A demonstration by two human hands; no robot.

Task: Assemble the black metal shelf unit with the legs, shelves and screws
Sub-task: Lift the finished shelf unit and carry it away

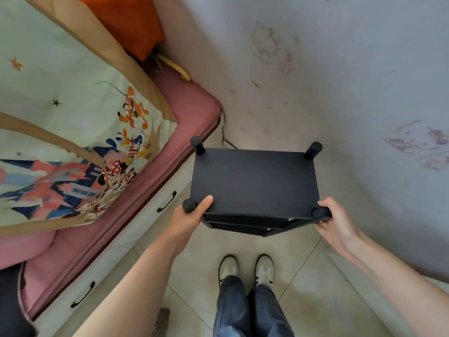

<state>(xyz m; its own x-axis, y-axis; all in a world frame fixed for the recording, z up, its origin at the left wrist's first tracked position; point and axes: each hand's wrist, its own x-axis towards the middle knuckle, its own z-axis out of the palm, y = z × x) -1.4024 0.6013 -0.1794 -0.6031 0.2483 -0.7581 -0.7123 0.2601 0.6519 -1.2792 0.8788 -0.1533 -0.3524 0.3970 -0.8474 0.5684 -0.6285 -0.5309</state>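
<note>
Between the fingers of both hands stands the black shelf unit (254, 182) on the floor (303, 276): left hand (192, 216) and right hand (334, 218) each clamp a near leg, apparently to steady or shift it.

The pale tiled floor (303, 268) carries the black shelf unit (254, 182), which stands upright in the corner just beside the bed (155, 195), with lower shelves showing under its top panel. The person's two light shoes (246, 268) stand on the tiles near the unit's front edge. On the bed's pink mattress (192, 105) lies a cartoon-printed quilt (73, 122), with an orange cushion (131, 23) at the far end.
</note>
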